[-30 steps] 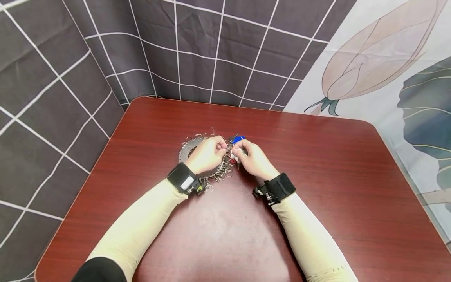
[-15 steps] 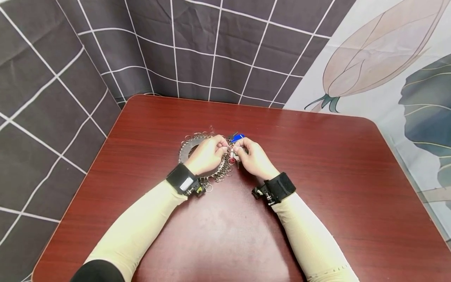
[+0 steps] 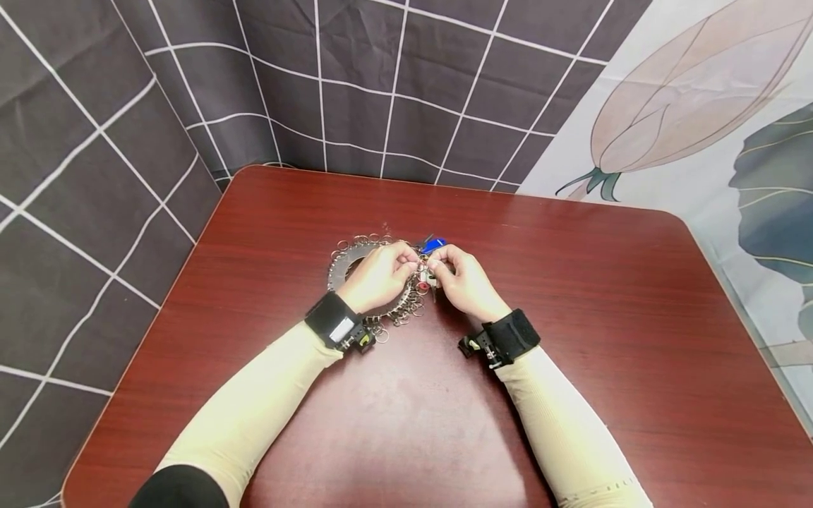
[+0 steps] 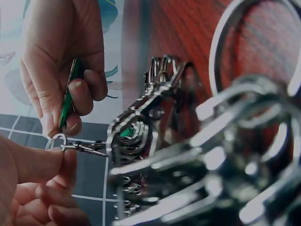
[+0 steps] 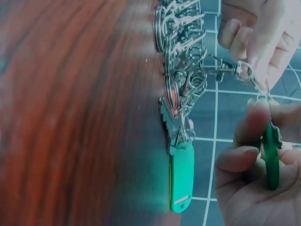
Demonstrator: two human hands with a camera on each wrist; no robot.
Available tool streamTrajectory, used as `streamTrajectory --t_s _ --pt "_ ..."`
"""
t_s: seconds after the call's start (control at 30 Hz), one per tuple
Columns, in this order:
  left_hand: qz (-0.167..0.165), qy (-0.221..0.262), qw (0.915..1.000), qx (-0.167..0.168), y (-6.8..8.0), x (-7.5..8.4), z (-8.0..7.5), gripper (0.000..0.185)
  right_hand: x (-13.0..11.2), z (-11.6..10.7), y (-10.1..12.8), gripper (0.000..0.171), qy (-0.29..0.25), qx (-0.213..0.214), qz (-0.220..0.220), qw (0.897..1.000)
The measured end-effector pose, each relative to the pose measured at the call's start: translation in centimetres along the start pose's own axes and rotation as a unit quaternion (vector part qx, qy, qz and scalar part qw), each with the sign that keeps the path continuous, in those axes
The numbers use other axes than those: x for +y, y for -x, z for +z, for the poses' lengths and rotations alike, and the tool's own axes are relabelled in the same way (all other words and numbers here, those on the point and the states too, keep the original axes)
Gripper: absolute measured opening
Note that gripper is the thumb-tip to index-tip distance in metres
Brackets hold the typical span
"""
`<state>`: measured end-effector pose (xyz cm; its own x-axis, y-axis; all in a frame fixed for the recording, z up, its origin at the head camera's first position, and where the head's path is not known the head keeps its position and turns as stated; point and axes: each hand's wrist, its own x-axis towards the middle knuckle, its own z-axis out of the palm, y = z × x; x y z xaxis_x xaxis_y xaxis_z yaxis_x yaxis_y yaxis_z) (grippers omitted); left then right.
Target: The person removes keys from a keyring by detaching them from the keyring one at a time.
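Large metal key ring organiser lies flat near the middle of the table, many small rings and clasps hanging round its rim. Left hand rests over its right side, fingertips pinching 1 small clasp. Right hand, just right of the organiser, fingers curled round a green tag. Blue tag at the organiser's far right edge.

We are seeing bare table lying right of our hands; the key ring is crowding the left.
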<state>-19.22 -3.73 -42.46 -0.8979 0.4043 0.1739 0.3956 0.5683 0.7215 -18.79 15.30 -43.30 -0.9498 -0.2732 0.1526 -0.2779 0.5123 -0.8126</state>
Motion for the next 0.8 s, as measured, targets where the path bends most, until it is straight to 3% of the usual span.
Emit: streamTrajectory --t_s 0.3,0.67,0.8 --pt "-0.027 0.018 0.9992 -0.022 -0.1 0.03 0.08 0.01 0.23 0.08 -0.17 0.013 -0.095 -0.008 0.026 0.995" --pt "-0.004 -0.008 0.9998 -0.017 -0.16 0.08 0.23 0.01 0.21 -0.03 -0.26 0.01 -0.1 -0.013 0.016 0.995" --pt "0.0 -0.009 1.0 0.0 -0.03 0.05 0.19 0.006 0.25 -0.1 -0.24 0.01 -0.081 -0.01 0.007 0.997"
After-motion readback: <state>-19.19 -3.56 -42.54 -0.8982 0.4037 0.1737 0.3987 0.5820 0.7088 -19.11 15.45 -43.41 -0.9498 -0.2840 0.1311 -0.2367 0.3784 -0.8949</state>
